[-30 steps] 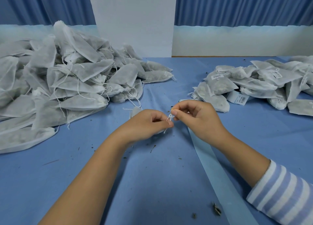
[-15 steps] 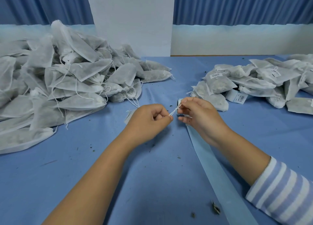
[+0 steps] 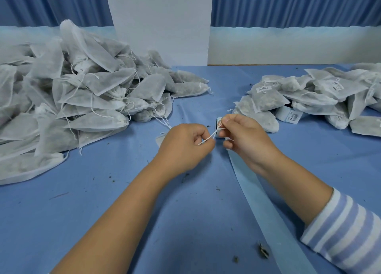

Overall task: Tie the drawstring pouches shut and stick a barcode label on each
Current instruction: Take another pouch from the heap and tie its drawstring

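Left hand (image 3: 183, 148) and right hand (image 3: 245, 141): each grip is clamped on the white drawstring (image 3: 210, 136), which runs taut between them. The pouch (image 3: 159, 138) lies on the table (image 3: 185, 222) under and just beyond the left grip, with only a pale corner showing. Judgement: the knot is being cinched, so draw both ends apart evenly and low, without jerking the thin cord, until the neck gathers tight. The small object just behind the right grip is possibly the label roll (image 3: 218, 122) (view poor); the untied pile (image 3: 82, 100) sits well left of the grips and the labelled pile (image 3: 309, 96) to their right.
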A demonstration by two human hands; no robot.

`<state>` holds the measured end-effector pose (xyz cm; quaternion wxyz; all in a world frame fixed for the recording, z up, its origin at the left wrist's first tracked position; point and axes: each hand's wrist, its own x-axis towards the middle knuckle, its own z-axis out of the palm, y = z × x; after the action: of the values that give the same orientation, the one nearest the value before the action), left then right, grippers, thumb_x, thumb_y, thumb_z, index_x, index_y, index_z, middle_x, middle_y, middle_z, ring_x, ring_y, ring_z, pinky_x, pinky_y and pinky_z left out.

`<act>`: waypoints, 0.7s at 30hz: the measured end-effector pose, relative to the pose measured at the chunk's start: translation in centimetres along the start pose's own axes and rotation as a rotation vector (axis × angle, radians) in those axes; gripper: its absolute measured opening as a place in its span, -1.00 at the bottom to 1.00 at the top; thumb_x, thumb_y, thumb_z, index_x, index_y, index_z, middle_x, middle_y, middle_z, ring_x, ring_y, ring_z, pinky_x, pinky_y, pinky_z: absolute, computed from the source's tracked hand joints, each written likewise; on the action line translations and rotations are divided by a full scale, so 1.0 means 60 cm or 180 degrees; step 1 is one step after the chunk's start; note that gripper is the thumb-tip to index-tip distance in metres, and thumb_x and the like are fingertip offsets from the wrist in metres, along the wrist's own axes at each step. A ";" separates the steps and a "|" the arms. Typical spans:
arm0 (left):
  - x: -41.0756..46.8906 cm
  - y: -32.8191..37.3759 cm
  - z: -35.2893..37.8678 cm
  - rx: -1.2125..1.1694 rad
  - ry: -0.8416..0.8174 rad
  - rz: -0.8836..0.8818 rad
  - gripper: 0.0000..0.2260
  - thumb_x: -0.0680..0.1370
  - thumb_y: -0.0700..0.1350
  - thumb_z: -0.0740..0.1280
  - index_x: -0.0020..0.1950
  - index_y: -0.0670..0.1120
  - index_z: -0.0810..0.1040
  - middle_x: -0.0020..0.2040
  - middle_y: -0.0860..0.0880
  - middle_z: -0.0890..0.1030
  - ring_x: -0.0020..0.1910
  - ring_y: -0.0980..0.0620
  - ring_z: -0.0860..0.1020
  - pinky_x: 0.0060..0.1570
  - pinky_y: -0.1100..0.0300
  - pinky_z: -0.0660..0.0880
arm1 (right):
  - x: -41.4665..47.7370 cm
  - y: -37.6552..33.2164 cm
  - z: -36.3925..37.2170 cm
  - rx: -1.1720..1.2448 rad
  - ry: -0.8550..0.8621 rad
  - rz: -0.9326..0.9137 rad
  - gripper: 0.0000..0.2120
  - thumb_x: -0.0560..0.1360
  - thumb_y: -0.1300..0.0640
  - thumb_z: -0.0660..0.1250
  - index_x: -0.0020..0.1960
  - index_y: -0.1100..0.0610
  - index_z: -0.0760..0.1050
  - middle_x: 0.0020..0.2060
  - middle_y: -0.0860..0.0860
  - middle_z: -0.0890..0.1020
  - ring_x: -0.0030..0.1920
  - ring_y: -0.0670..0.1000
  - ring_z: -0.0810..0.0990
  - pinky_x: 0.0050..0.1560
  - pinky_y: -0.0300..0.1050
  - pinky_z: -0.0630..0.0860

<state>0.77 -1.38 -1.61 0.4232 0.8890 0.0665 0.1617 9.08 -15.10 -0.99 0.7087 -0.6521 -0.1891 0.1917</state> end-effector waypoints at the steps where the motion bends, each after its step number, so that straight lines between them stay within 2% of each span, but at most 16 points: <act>1: 0.001 0.000 -0.001 -0.0019 -0.0033 -0.0026 -0.77 0.52 -0.13 0.39 -0.34 -0.02 0.51 -0.62 0.12 0.29 -0.59 0.15 0.27 -0.50 0.33 0.24 | 0.001 -0.001 -0.001 -0.0272 0.0037 -0.0086 -0.77 0.63 0.20 0.18 -0.18 0.11 0.47 -0.32 -0.02 0.50 -0.28 -0.08 0.45 -0.38 -0.26 0.33; 4: 0.002 0.003 0.002 -0.0087 -0.0163 -0.0070 -0.78 0.52 -0.12 0.41 -0.33 -0.04 0.53 -0.62 0.12 0.26 -0.59 0.13 0.24 -0.50 0.32 0.22 | 0.002 -0.001 -0.003 -0.0950 0.0176 -0.0588 -0.80 0.62 0.21 0.20 -0.17 0.06 0.44 -0.39 -0.12 0.48 -0.42 -0.20 0.43 -0.40 -0.35 0.34; 8: 0.002 0.008 0.014 -0.0092 -0.0200 -0.0042 -0.77 0.53 -0.13 0.40 -0.33 -0.07 0.52 -0.63 0.12 0.27 -0.60 0.13 0.24 -0.50 0.29 0.21 | 0.004 0.002 -0.004 -0.1446 0.0238 -0.1072 -0.78 0.62 0.25 0.20 -0.16 0.01 0.40 -0.35 -0.18 0.46 -0.41 -0.27 0.43 -0.34 -0.42 0.33; 13: 0.009 0.011 0.017 -0.0078 -0.0122 0.0000 -0.81 0.53 -0.15 0.39 -0.26 -0.19 0.54 -0.62 0.11 0.28 -0.59 0.13 0.25 -0.47 0.22 0.23 | 0.005 0.002 -0.003 -0.1397 0.0416 -0.1219 -0.76 0.62 0.28 0.19 -0.15 0.01 0.39 -0.33 -0.15 0.45 -0.42 -0.28 0.44 -0.33 -0.42 0.33; 16: 0.006 0.008 0.022 0.0047 -0.0174 0.0042 -0.81 0.53 -0.09 0.41 -0.29 -0.04 0.58 -0.63 0.10 0.29 -0.58 0.12 0.27 -0.42 0.20 0.25 | 0.005 0.007 -0.002 -0.1329 0.0311 -0.1054 -0.78 0.63 0.25 0.18 -0.15 0.02 0.40 -0.37 -0.17 0.46 -0.41 -0.23 0.43 -0.27 -0.32 0.38; 18: 0.003 0.004 0.025 0.0161 -0.0113 0.0056 -0.82 0.53 -0.04 0.41 -0.28 0.08 0.60 -0.61 0.10 0.32 -0.56 0.12 0.30 -0.39 0.18 0.26 | 0.004 0.008 -0.003 -0.1175 0.0128 -0.0874 -0.80 0.64 0.24 0.16 -0.13 0.05 0.39 -0.45 -0.19 0.48 -0.45 -0.19 0.42 -0.31 -0.24 0.41; 21: 0.005 -0.006 0.020 0.0131 0.0040 0.0065 -0.98 0.51 0.01 0.45 -0.12 0.11 0.65 -0.51 0.10 0.42 -0.49 0.15 0.37 -0.32 0.17 0.36 | 0.005 0.003 -0.005 -0.0959 0.0013 -0.0779 -0.81 0.65 0.24 0.15 -0.12 0.08 0.40 -0.49 -0.17 0.49 -0.48 -0.15 0.42 -0.38 -0.28 0.42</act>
<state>1.44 -1.93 -2.52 0.4027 0.8972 0.0634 0.1701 9.51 -15.18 -1.21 0.6214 -0.7233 -0.2922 0.0723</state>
